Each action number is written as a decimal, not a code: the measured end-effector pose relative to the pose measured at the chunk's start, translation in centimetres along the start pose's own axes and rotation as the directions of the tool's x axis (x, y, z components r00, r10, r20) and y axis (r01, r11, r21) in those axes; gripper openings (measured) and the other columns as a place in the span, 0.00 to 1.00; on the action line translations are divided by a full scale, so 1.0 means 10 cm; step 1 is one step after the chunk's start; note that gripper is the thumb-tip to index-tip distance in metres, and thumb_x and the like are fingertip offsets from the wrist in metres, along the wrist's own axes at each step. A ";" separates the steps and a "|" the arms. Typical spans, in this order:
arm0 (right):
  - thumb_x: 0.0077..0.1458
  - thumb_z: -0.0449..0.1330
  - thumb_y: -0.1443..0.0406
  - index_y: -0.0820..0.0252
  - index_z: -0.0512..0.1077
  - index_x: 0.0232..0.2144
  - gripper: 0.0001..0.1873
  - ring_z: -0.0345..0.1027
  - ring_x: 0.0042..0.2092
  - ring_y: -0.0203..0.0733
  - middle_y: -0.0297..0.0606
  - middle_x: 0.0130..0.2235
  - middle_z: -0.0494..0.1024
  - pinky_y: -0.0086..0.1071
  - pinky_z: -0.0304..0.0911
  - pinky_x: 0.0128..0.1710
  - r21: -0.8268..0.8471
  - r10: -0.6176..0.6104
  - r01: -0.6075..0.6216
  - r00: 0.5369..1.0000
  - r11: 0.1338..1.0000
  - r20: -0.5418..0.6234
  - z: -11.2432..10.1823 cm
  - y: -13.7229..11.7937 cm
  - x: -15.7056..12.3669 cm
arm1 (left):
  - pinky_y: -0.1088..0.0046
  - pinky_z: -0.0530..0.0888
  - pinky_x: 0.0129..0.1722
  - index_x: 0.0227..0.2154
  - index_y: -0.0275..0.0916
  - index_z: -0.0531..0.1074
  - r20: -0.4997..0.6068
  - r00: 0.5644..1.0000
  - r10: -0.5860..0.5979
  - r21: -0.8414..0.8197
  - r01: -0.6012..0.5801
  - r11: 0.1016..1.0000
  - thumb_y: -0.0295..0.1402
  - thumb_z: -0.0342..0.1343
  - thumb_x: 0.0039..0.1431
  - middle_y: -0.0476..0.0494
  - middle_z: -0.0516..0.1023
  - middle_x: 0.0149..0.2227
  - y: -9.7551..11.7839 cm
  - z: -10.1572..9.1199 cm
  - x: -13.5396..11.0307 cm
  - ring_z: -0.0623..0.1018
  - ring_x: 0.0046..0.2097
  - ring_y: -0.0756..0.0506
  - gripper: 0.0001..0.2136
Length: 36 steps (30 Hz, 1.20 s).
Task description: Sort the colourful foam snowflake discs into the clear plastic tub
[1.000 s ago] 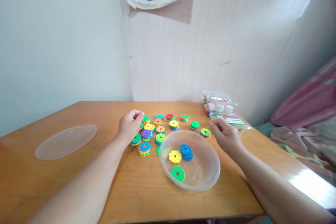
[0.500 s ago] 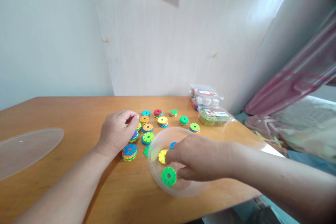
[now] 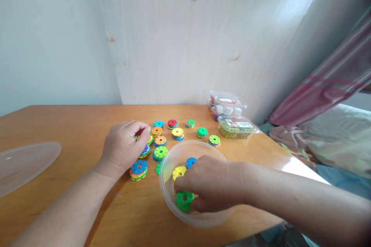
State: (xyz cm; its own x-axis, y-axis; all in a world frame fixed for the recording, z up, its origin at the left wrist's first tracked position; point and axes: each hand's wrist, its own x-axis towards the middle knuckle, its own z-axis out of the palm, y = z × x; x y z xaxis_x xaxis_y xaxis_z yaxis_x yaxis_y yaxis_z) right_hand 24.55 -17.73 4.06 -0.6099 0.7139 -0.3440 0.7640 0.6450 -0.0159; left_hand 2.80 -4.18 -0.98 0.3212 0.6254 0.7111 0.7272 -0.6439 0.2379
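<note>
My right hand (image 3: 210, 183) reaches into a clear round plastic bowl (image 3: 166, 204), its fingers and thumb around the edges of a green slotted disc (image 3: 184, 200). In the same bowl lie a yellow slotted disc (image 3: 179, 171) and a blue one (image 3: 190, 162), partly covered by that hand. My left hand (image 3: 123, 146) is closed beside the disc stacks, fingers curled in; what they hold, if anything, is hidden. Close to it stand a blue-topped stack (image 3: 138, 169), a purple-topped stack (image 3: 145, 150) and a light-green-topped stack (image 3: 160, 153).
More disc stacks stand farther back, including a red-topped one (image 3: 172, 124) and a yellow-topped one (image 3: 177, 133). Clear packages (image 3: 239, 126) sit at the table's back right. A clear lid (image 3: 29, 166) lies on the left. The table's right edge borders bedding and a pink curtain (image 3: 315, 88).
My right hand has moved slightly left and down, closing over the green disc, which now sits partly under the fingers. The left hand stays closed by the stacks. The view has shifted a little.
</note>
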 end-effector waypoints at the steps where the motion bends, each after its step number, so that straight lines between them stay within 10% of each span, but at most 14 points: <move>1: 0.54 0.58 0.59 0.50 0.75 0.47 0.18 0.73 0.35 0.46 0.38 0.38 0.81 0.33 0.56 0.29 0.013 0.007 -0.007 1.000 1.000 -0.007 -0.01 0.01 -0.01 | 0.68 0.68 0.38 0.30 0.43 0.74 -0.001 1.000 -0.004 -0.002 0.004 1.000 0.40 0.51 0.62 0.48 0.80 0.31 0.00 0.00 0.00 0.78 0.36 0.44 0.11; 13: 0.52 0.59 0.65 0.57 0.77 0.40 0.12 0.74 0.36 0.44 0.39 0.35 0.81 0.33 0.57 0.31 0.007 0.135 -0.135 0.986 0.991 -0.098 -0.10 0.17 -0.29 | 0.68 0.69 0.38 0.29 0.44 0.74 0.015 0.999 -0.046 -0.008 0.046 0.999 0.42 0.51 0.61 0.48 0.79 0.31 -0.03 0.02 0.00 0.77 0.35 0.44 0.11; 36: 0.59 0.57 0.63 0.61 0.80 0.38 0.13 0.72 0.31 0.40 0.43 0.35 0.82 0.31 0.54 0.28 -0.095 0.072 -0.054 0.978 0.994 0.195 -0.20 -0.02 -0.09 | 0.67 0.68 0.37 0.29 0.45 0.74 0.001 0.999 -0.053 -0.001 0.053 0.999 0.42 0.51 0.60 0.48 0.80 0.31 -0.04 -0.02 0.02 0.77 0.36 0.42 0.11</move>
State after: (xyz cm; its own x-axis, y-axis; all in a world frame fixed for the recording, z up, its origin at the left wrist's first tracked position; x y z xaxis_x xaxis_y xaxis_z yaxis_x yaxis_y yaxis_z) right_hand 24.54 -17.98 6.27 -0.5005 0.6918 -0.5205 0.7727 0.6281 0.0918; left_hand 2.42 -3.87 -0.83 0.2828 0.6588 0.6972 0.7423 -0.6106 0.2759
